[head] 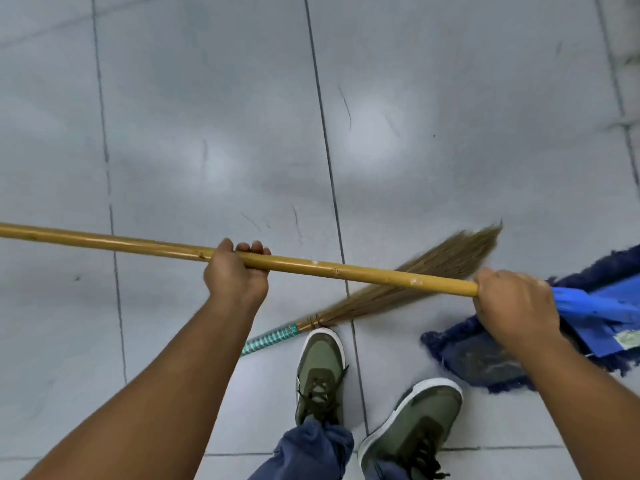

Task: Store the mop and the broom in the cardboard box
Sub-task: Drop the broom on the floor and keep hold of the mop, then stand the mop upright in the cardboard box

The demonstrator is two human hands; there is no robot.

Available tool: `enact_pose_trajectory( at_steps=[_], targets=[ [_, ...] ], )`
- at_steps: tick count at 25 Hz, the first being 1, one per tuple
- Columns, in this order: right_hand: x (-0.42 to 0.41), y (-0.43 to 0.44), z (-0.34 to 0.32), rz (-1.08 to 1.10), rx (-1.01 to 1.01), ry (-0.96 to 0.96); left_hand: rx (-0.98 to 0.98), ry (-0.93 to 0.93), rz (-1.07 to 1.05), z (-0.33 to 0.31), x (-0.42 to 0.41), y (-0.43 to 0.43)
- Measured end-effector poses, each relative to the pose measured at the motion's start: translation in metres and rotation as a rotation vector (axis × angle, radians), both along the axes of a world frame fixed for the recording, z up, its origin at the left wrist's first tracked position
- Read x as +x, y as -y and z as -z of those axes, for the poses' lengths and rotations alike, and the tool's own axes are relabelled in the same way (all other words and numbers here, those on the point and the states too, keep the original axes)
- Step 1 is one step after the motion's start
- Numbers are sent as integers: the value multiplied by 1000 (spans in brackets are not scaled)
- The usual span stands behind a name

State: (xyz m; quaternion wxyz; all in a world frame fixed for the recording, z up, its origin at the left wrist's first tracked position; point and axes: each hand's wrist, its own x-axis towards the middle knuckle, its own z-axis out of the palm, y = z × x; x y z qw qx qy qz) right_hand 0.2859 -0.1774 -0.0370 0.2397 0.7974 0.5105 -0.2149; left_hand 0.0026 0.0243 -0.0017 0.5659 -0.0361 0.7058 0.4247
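Observation:
The mop has a long yellow wooden pole held roughly level across the view, running off the left edge. Its blue plastic frame and dark blue fringed cloth head are at the right. My left hand grips the pole near its middle. My right hand grips the pole's end where it meets the blue frame. The broom lies on the floor under the pole, straw bristles pointing up and right, its green-and-white wrapped handle partly hidden behind my left forearm. No cardboard box is in view.
Grey floor tiles with dark grout lines fill the view. My two feet in green shoes stand at the bottom centre, the left shoe's toe touching the broom's neck.

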Motion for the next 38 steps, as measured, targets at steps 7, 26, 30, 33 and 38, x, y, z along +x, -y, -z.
enact_pose_trajectory(
  at_steps=[7,26,30,33,38],
  targets=[
    [9,-44,-230,123,338,-115,460,161,31,-302,13,-49],
    [-105,240,-585,842,520,-482,940,858,1252,-749,30,181],
    [-164,349,-600,1120,613,-384,902,954,1501,-774,49,287],
    [-204,426,-604,1312,652,-386,864,1033,1677,-788,53,374],
    [-296,593,-597,1568,796,-306,842,1263,2039,-790,38,567]
  ],
)
